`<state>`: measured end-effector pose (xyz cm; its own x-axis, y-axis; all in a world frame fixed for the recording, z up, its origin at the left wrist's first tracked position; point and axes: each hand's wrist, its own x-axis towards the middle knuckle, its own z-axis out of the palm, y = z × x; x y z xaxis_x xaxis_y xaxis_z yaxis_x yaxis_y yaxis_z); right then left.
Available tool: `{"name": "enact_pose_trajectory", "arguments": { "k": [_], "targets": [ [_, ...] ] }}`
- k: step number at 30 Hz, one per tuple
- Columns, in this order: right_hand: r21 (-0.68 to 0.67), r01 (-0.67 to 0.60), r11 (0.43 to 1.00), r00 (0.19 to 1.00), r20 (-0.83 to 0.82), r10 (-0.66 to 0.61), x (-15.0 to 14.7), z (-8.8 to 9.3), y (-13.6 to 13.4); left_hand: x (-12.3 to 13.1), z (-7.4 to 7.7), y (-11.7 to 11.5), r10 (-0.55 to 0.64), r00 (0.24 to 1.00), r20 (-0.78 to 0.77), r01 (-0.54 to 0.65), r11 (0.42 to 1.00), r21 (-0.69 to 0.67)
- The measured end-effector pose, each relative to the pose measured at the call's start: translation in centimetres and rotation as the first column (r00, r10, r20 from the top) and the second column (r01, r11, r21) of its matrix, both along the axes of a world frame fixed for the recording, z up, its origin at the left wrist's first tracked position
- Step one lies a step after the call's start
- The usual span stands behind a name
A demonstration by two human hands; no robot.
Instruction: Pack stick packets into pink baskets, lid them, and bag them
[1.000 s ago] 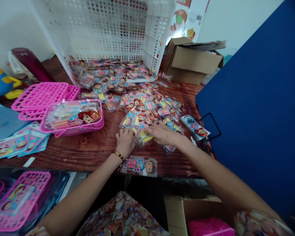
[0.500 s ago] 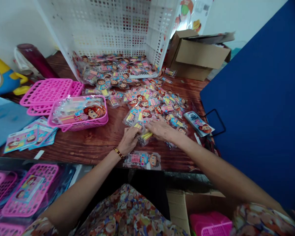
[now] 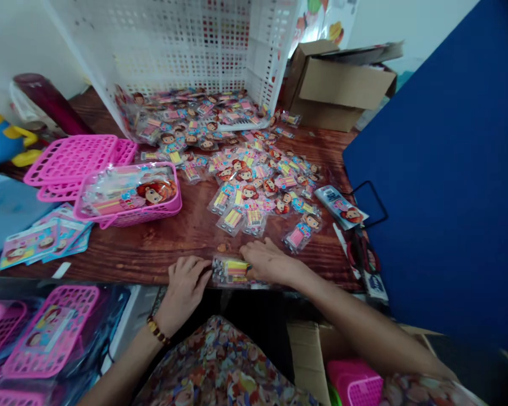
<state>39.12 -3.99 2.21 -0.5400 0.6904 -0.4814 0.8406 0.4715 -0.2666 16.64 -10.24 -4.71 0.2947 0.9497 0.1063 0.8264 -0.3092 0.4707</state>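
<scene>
Packet (image 3: pixel 232 268) flat, six o'clock of the pile (image 3: pixel 254 183); my right hand (image 3: pixel 266 261) covers its three o'clock end, grip not discernible; left hand (image 3: pixel 187 277) at nine, fingers loosely parted; best kept square, pressed lightly.

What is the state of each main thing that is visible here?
Nearest packets: flat, partly covered
Left hand: at their left end
Right hand: over their right end
Packet pile: loose, spread out
Pink tabletop basket: filled with packets
White crate: on its side, packets inside
Cardboard box: flaps open
</scene>
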Motion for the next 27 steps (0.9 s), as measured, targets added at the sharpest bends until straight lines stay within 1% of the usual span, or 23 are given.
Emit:
{"name": "enact_pose_trajectory", "arguments": {
  "k": [3,4,6,8,10,11,13,15,17,19,20,22,24,26,27],
  "targets": [
    [0.093,-0.053,0.994,0.999,0.001,0.053,-0.4,-0.4,-0.4,0.2,-0.6,0.1,-0.015,1.0,-0.017,0.016,0.998,0.061],
    [0.088,-0.059,0.994,0.998,-0.021,0.061,-0.2,-0.3,-0.4,0.2,-0.8,0.1,-0.029,0.999,-0.013,0.03,0.997,0.069],
    [0.031,-0.058,0.998,0.995,-0.082,0.06,1.1,0.2,-0.3,-0.1,-1.1,0.2,-0.057,0.998,0.015,0.055,0.996,0.071],
    [-0.018,-0.026,1.0,0.993,-0.12,0.024,3.8,1.3,0.2,-0.4,-1.4,0.2,-0.067,0.996,0.05,0.064,0.995,0.073],
    [0.008,0.022,1.0,0.993,-0.112,-0.021,7.7,2.7,1.4,-0.5,-1.6,0.2,-0.073,0.995,0.062,0.067,0.994,0.084],
    [0.027,0.024,0.999,0.996,-0.089,-0.022,9.7,3.2,2.2,-0.4,-1.6,0.2,-0.076,0.995,0.057,0.071,0.993,0.092],
    [0.1,0.023,0.995,1.0,0.013,-0.024,13.2,3.7,3.8,-0.2,-1.6,0.2,-0.073,0.997,0.037,0.069,0.991,0.111],
    [0.135,-0.002,0.991,0.989,0.147,-0.018,15.4,3.3,5.2,0.1,-1.6,0.3,-0.056,0.998,0.016,0.053,0.989,0.136],
    [0.112,-0.025,0.993,0.972,0.236,-0.002,16.1,2.3,6.1,0.2,-1.7,0.3,-0.053,0.999,0.011,0.05,0.986,0.158],
    [0.08,-0.044,0.996,0.965,0.262,0.022,15.9,1.3,6.3,0.1,-1.7,0.3,-0.067,0.998,0.021,0.062,0.983,0.171],
    [0.086,-0.057,0.995,0.963,0.267,0.032,15.7,0.9,6.3,0.0,-1.7,0.3,-0.074,0.997,0.026,0.069,0.982,0.173],
    [0.167,-0.099,0.981,0.961,0.273,0.051,15.6,0.5,6.1,-0.1,-1.9,0.3,-0.079,0.996,0.034,0.071,0.982,0.177],
    [0.277,-0.164,0.947,0.961,0.261,0.09,15.9,0.5,5.8,-0.2,-2.0,0.4,-0.06,0.997,0.043,0.052,0.984,0.172],
    [0.32,-0.204,0.925,0.964,0.23,0.133,16.3,0.7,5.3,0.0,-2.0,0.5,-0.026,0.996,0.08,0.014,0.99,0.142],
    [0.316,-0.202,0.927,0.968,0.208,0.141,16.3,1.0,5.0,0.2,-1.9,0.4,-0.012,0.993,0.117,-0.002,0.994,0.111]
  ]
}}
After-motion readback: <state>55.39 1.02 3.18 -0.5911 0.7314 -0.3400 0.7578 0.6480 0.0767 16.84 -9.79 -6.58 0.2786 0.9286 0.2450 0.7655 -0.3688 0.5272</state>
